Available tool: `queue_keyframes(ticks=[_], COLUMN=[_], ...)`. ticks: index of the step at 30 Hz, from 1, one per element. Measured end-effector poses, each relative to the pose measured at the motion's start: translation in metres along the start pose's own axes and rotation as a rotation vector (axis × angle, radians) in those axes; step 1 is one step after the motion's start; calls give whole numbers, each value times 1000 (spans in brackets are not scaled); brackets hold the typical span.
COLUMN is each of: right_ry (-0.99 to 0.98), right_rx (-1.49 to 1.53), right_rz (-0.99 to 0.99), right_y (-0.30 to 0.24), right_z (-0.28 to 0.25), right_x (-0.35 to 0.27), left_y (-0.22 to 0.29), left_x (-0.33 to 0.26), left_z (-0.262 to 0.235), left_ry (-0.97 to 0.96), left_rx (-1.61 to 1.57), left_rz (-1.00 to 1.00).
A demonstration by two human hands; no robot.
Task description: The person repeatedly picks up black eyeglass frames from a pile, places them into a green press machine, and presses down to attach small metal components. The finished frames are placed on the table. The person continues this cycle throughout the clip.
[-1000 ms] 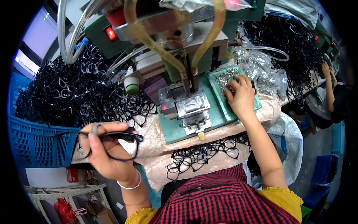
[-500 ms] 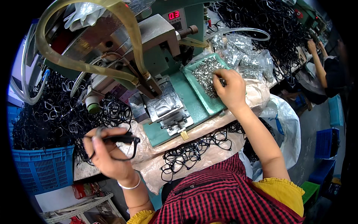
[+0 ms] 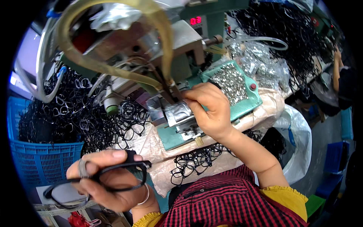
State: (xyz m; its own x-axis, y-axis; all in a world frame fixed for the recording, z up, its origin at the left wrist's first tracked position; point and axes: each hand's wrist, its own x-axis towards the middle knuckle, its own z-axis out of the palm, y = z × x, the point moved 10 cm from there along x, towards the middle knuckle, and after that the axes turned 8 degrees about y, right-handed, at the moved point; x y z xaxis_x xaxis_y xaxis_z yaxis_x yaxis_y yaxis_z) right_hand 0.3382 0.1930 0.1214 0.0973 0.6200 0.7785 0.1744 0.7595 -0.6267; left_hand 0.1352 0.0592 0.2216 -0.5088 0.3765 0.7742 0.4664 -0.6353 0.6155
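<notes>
A black eyeglass frame [image 3: 130,164] is gripped by my left hand [image 3: 109,185], which hovers low at the left, in front of the bench. Its two rims face up and no temples can be made out. My right hand [image 3: 210,109] is at the shiny metal fixture [image 3: 177,113] under the press head, thumb and fingers pinched together. Whatever those fingertips hold, if anything, is hidden. Just right of that hand, a green tray [image 3: 247,109] is filled with small silvery metal parts [image 3: 232,85].
A thick yellowish hose [image 3: 109,70] loops over the machine. Heaped black frames [image 3: 72,117] lie at the left by a blue basket [image 3: 45,162]; several more [image 3: 193,162] rest on the bench's front edge. Bags of metal parts [image 3: 261,64] lie behind the tray. Another person's arm [image 3: 336,72] shows far right.
My right hand has moved left from the metal parts in the tray to the fixture. The left hand has come lower and nearer with the eyeglass frame. The whole view has shifted.
</notes>
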Motion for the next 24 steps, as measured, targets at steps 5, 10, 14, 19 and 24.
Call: queue_keyframes(ticks=[5,10,14,19,24], right_ry=[81,90,139,125,-148], right_rx=[53,211,356,532,142], right_rz=[51,180,311,759,518], right_y=[-7,8,17,7,-8], right_z=[4,10,13,19,11], right_x=[-7,-23,-33,-34,-17], left_y=[-40,-51,-51,-45,-50], left_x=[17,22,22,25,-82], left_z=[32,26,24,31,60], left_ry=[-27,-34,-22,-141,-640], left_rx=[113,-70,-70,-118,-483], left_rz=[-64,-97,-132,-211,-1052])
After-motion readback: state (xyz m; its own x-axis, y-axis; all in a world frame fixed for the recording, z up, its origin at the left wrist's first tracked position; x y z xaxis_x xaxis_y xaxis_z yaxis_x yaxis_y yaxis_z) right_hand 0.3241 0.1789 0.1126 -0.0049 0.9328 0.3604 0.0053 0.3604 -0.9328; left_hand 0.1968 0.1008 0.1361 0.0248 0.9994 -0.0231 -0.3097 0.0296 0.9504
